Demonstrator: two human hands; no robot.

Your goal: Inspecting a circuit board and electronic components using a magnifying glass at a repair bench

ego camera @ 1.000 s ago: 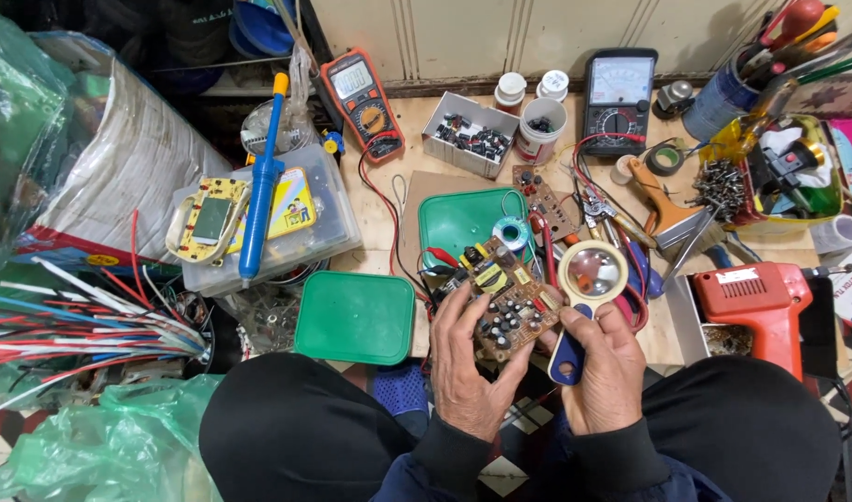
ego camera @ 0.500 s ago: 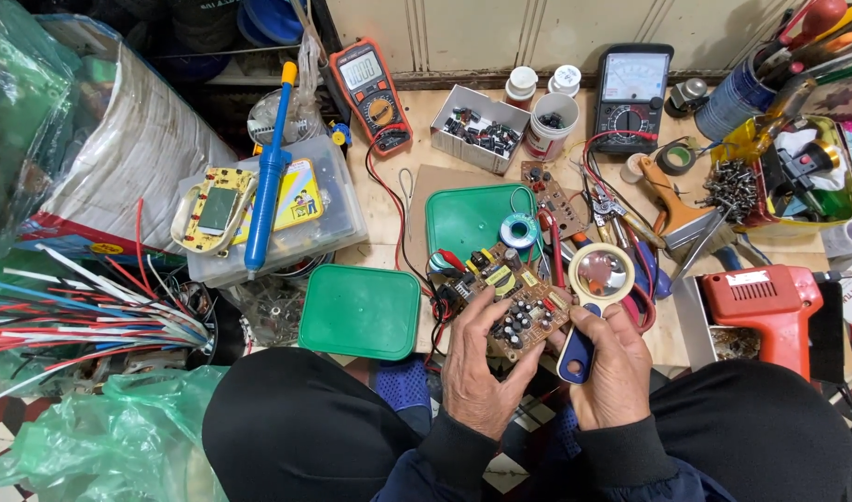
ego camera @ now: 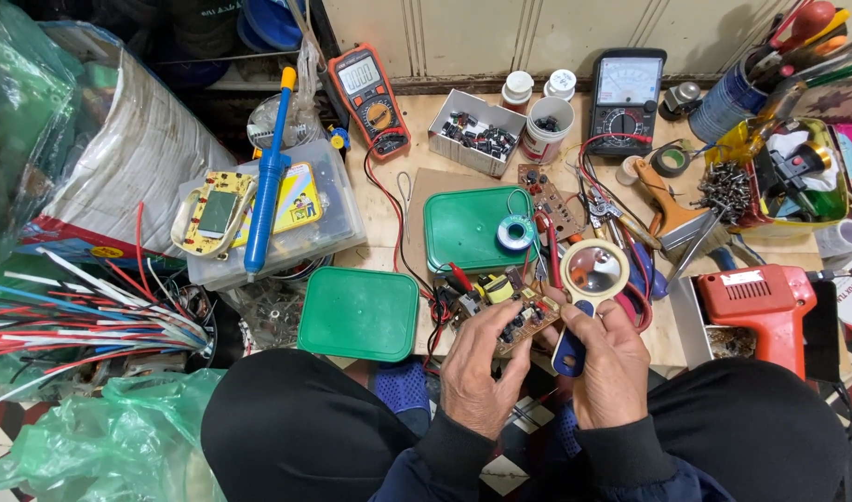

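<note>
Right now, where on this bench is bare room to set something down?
Bare wood lies between the orange multimeter and the parts box. Both green lids have bare tops. Right of the magnifier, tools crowd everything.

We have one view only, from a camera on the head, looking steeply down over our knees onto the cluttered tabletop [ego camera: 389,232]. It sits close above our left hand [ego camera: 482,367] and right hand [ego camera: 612,358] at the frame's lower centre.
</note>
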